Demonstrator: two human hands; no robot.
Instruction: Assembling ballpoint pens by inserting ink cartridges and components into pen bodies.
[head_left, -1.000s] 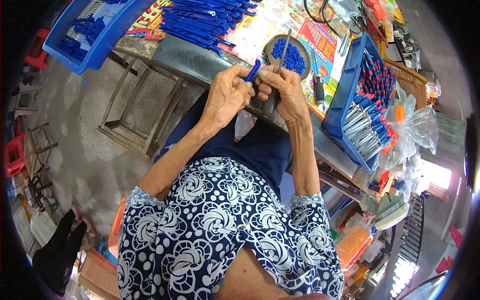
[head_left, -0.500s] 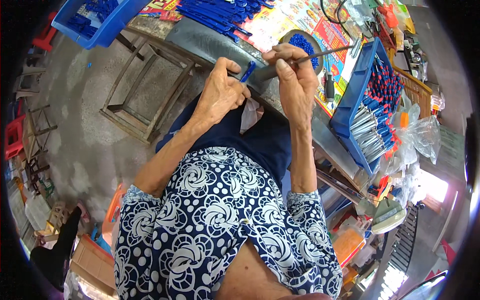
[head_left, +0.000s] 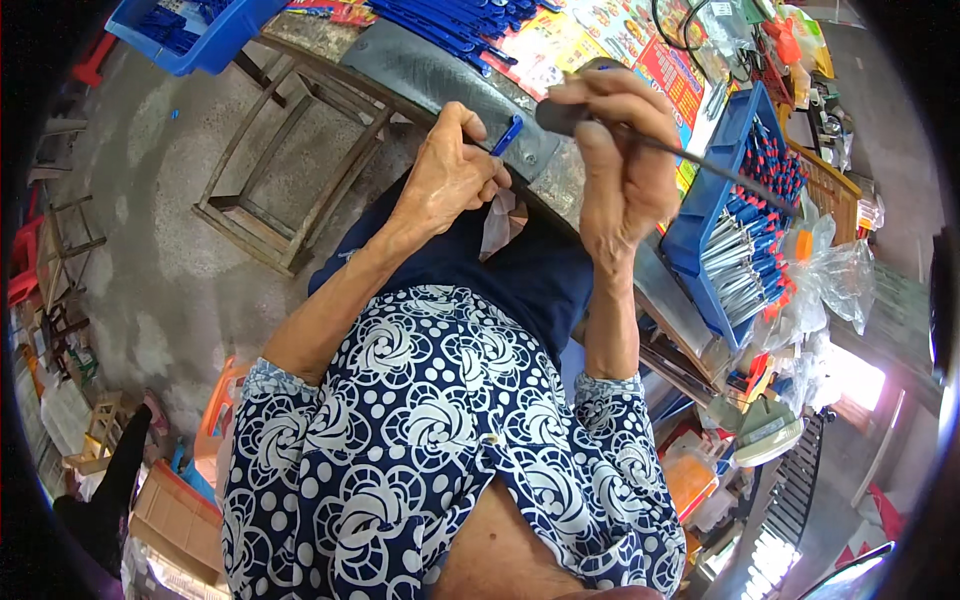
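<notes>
My left hand point(head_left: 447, 175) is closed near the table's front edge, pinching a slim blue plastic piece point(head_left: 508, 135) that sticks up between thumb and fingers. Beneath and behind that piece lies a dark grey metal slab point(head_left: 415, 75) along the edge. To the right, my right hand point(head_left: 632, 150) is raised over the table and wrapped round a dark hammer-like tool point(head_left: 562, 118). Its blunt, thick end points toward the left hand, and its thin rod point(head_left: 740, 180) runs out to the right. A round container point(head_left: 600, 64) is mostly hidden behind the right fingers.
Blue strips point(head_left: 450, 25) are heaped at the back of the table. A blue tray point(head_left: 685, 250) of red-and-blue-handled metal tools point(head_left: 740, 240) stands at the right. Another blue bin point(head_left: 190, 60) is at far left, above a wooden stool point(head_left: 290, 170). Printed sheets point(head_left: 590, 35) cover the tabletop.
My right hand has lifted up and to the right with the tool, whose rod now tilts downward to the right. It now covers the container of small blue parts. My left hand has shifted slightly right.
</notes>
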